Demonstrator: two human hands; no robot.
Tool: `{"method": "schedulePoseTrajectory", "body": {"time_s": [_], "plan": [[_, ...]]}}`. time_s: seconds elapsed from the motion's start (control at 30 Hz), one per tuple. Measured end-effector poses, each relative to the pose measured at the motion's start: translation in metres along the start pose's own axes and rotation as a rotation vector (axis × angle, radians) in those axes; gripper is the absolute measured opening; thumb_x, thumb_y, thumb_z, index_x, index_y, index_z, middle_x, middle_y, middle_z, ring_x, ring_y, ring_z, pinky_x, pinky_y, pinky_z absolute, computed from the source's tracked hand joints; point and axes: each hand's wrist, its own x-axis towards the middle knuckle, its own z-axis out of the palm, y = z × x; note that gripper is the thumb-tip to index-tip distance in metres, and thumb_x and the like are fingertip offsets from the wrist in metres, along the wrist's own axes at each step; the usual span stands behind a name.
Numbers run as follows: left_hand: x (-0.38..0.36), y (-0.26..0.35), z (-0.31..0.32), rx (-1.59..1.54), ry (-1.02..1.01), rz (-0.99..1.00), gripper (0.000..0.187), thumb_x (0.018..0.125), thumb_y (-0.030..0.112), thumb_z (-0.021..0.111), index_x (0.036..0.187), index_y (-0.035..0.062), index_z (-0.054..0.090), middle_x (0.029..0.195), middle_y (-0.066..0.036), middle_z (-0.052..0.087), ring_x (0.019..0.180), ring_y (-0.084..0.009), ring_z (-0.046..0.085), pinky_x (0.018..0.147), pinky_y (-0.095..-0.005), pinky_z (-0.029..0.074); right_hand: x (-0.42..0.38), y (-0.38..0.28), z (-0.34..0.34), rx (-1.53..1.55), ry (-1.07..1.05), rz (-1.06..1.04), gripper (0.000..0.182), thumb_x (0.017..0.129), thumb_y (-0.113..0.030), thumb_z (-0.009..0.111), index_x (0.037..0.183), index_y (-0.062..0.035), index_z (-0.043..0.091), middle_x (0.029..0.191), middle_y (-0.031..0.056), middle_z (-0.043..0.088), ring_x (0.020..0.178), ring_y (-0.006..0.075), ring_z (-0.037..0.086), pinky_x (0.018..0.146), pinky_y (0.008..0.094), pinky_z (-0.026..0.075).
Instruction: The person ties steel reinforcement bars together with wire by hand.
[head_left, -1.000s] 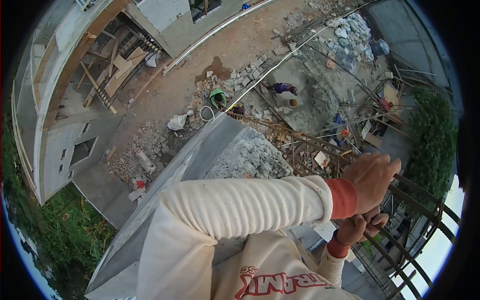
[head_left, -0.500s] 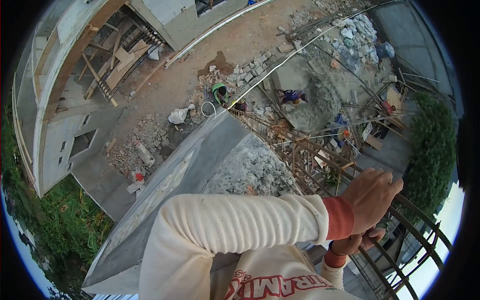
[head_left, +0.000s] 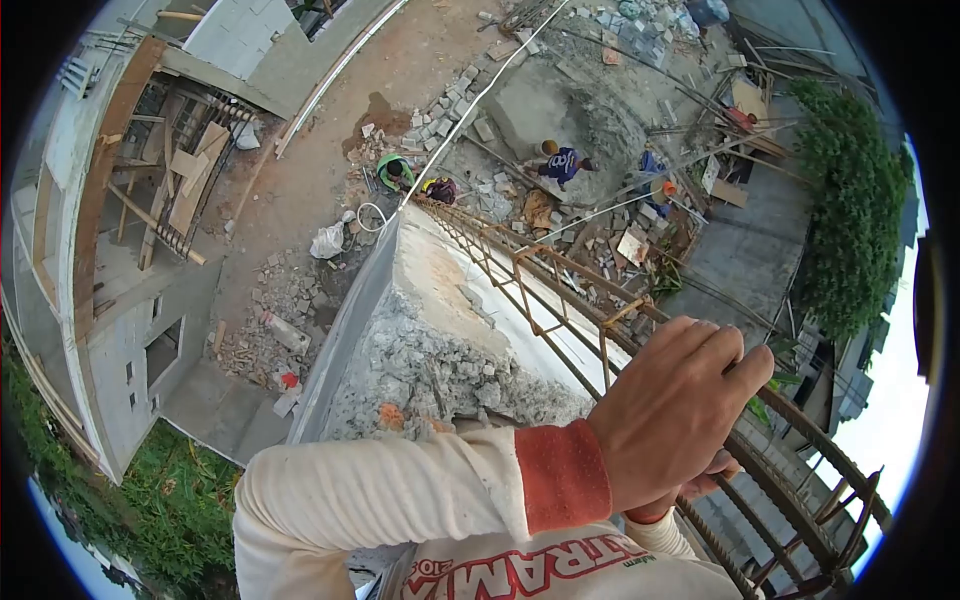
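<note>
My left hand (head_left: 670, 410), in a cream sleeve with a red cuff, reaches across my body from the left. Its fingers are curled over the bars of a long, rusty rebar cage (head_left: 540, 285). Just below it, my right hand (head_left: 712, 478) is mostly hidden behind the left wrist. The visible fingers of the right hand are wrapped round the same steel at the lower right. The cage runs from the upper middle down to the bottom right. Beside it is a rough, broken concrete surface (head_left: 430, 365) next to a wall edge.
Far below, two people crouch at the wall's foot, one in green (head_left: 395, 173), and a person in a purple shirt (head_left: 562, 165) bends over wet concrete (head_left: 520, 115). A white hose (head_left: 480, 100) crosses the yard. Rubble (head_left: 265, 345) and a tree (head_left: 850, 210) flank the drop.
My view has tilted and shifted, so the yard sits higher and further left. Both hands appear further left, still at the rebar cage. More broken concrete and the white wall face show.
</note>
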Motion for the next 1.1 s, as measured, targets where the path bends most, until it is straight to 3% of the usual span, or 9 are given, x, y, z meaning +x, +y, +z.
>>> {"method": "schedulePoseTrajectory", "body": {"time_s": [0.7, 0.8, 0.9, 1.1], "plan": [[-0.005, 0.003, 0.003, -0.011, -0.014, 0.013, 0.033, 0.086, 0.012, 0.064, 0.115, -0.0043, 0.064, 0.092, -0.012, 0.057, 0.091, -0.0261, 0.059, 0.091, -0.0418, 0.046, -0.005, -0.01, 0.005, 0.01, -0.083, 0.046, 0.039, 0.09, -0.006, 0.068, 0.104, -0.0134, 0.033, 0.081, 0.0046, 0.046, 0.075, 0.0164, 0.046, 0.08, 0.0355, 0.044], [-0.004, -0.001, 0.005, -0.031, 0.042, 0.052, 0.04, 0.08, 0.019, 0.075, 0.111, -0.0004, 0.057, 0.093, -0.014, 0.053, 0.086, -0.034, 0.056, 0.083, -0.0449, 0.045, -0.003, -0.011, 0.007, 0.003, -0.098, 0.048, 0.041, 0.09, -0.006, 0.069, 0.104, -0.0138, 0.032, 0.08, 0.0047, 0.046, 0.073, 0.0166, 0.046, 0.079, 0.0359, 0.045], [-0.005, 0.0, -0.001, -0.017, -0.066, -0.021, 0.034, 0.088, 0.011, 0.063, 0.118, -0.0048, 0.063, 0.093, -0.012, 0.057, 0.091, -0.0262, 0.058, 0.092, -0.0422, 0.046, -0.002, -0.013, 0.008, -0.009, -0.116, 0.054, 0.042, 0.09, -0.006, 0.071, 0.103, -0.0142, 0.031, 0.078, 0.0048, 0.046, 0.071, 0.0168, 0.046, 0.077, 0.0364, 0.045], [-0.007, 0.001, -0.002, -0.003, -0.001, -0.006, 0.034, 0.089, 0.012, 0.062, 0.119, -0.0049, 0.063, 0.093, -0.013, 0.056, 0.092, -0.027, 0.057, 0.092, -0.0434, 0.045, -0.001, -0.017, 0.016, 0.025, -0.091, 0.102, 0.045, 0.09, -0.006, 0.072, 0.102, -0.0147, 0.03, 0.075, 0.0049, 0.045, 0.068, 0.0176, 0.045, 0.075, 0.037, 0.045]]}}
